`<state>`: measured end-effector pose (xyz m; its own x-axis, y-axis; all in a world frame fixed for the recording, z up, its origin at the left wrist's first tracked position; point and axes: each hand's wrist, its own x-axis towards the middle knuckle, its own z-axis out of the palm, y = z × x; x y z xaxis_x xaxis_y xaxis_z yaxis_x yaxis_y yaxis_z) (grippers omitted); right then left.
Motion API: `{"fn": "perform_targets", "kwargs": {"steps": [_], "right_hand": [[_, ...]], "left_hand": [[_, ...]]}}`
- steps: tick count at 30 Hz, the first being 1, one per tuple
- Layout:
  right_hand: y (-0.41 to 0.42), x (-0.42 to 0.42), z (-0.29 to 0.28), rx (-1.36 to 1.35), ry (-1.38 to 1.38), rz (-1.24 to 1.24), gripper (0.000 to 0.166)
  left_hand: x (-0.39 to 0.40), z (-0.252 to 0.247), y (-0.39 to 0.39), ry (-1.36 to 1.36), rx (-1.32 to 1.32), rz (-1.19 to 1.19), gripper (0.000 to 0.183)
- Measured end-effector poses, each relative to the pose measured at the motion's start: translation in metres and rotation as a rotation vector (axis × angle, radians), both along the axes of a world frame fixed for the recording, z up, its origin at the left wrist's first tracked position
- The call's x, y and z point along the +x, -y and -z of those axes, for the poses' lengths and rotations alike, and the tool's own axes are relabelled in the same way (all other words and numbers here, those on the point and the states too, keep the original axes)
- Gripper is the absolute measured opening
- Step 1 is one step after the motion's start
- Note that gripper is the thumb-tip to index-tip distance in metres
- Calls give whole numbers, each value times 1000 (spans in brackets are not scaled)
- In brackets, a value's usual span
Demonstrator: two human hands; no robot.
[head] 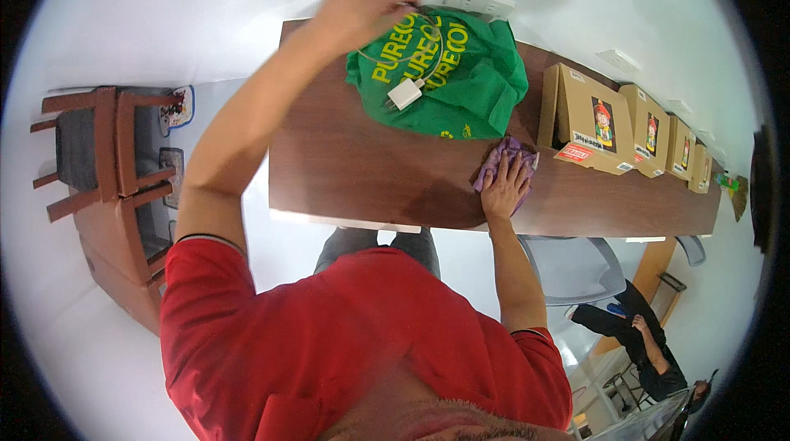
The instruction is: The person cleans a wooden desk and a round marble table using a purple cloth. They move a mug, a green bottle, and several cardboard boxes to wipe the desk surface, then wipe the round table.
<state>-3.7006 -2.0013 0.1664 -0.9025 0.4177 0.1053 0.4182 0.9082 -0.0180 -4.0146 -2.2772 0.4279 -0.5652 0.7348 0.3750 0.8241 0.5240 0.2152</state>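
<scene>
My right hand (507,185) lies spread on a purple cloth (494,163) on the dark wood tabletop (370,169). A green fabric bag (469,108) with yellow lettering sits against the wall, and a white charger plug (405,94) with a pale cable (442,49) rests over it. At the bag's upper left edge is my left hand (376,3), blurred, its fingers bent around something small and dark by the cable; whether it grips the cable's end I cannot tell.
Wall sockets (479,3) are behind the bag. Several cardboard boxes (586,114) line the table's right side. A mesh-backed chair (574,268) stands at the near edge; brown chairs (105,145) are stacked at left. A person in dark clothes (648,342) is at lower right.
</scene>
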Motion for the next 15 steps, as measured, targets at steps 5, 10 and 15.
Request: {"fn": "perform_targets", "kwargs": {"steps": [5, 10, 15], "right_hand": [[11, 2, 1, -27, 3, -15, 62], [41, 20, 4, -12, 30, -144, 64], [79, 42, -2, -93, 144, -324, 65]], "left_hand": [[6, 64, -71, -110, -107, 149, 22], [54, 96, -63, -239, -62, 182, 32], [140, 104, 15, 13, 181, 151, 33]]}}
